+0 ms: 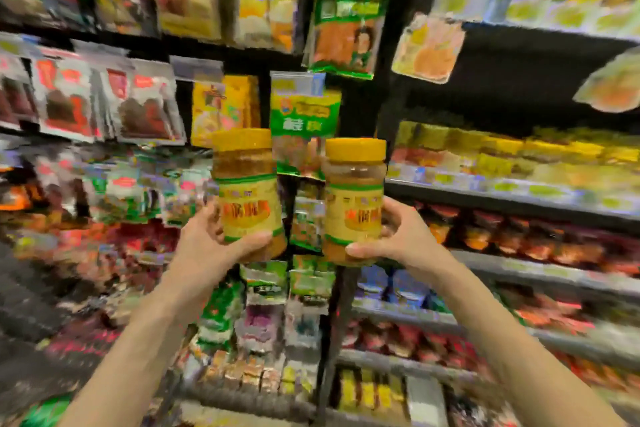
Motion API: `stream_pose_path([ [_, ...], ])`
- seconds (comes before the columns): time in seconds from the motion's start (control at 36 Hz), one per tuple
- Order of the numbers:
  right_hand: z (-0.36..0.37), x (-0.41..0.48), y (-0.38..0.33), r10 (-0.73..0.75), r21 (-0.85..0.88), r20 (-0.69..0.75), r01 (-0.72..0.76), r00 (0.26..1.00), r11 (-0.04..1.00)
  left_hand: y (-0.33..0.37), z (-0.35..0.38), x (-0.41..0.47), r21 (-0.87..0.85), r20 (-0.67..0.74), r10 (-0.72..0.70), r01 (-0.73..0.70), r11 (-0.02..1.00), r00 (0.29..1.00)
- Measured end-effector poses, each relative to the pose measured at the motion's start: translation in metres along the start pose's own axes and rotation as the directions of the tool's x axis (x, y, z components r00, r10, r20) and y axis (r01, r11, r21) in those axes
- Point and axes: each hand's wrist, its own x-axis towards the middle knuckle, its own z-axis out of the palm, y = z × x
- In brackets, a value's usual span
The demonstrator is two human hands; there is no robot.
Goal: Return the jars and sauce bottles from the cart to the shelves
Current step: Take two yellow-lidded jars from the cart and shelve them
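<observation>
Jars, two of them, held up before the shelves, one in each of our hands.

Our left hand (211,236) grips the left jar (247,191) low on its body, thumb across the front under the label; our right hand (391,236) grips the right jar (353,199) the same way. Both jars stand upright, side by side and apart, each with one yellow lid and a yellow label banded in green, filled with something golden-brown. Between and just beyond our hands hangs a green packet (304,121); further right run four shelf boards (519,196) we can count, though the blur there may hide more. Packets beyond our left hand are too smeared to count.
</observation>
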Motion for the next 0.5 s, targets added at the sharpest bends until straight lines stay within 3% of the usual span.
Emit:
stream_pose_path([
  [0.11,-0.076,-0.069,-0.008,-0.03,-0.047,-0.191,0.022,0.981,0.999,0.014,0.089,-0.013,-0.047,0.215,0.013,-0.003,0.999,0.977],
  [0.22,-0.138,-0.134,-0.014,-0.082,-0.094,-0.343,0.052,0.936,0.994,0.025,0.169,-0.024,-0.088,0.417,0.023,0.015,0.996,0.909],
  [0.5,-0.259,-0.255,-0.012,-0.106,-0.156,-0.633,0.008,0.767,0.988,0.038,0.356,-0.056,-0.175,0.712,0.105,0.031,0.984,0.695],
])
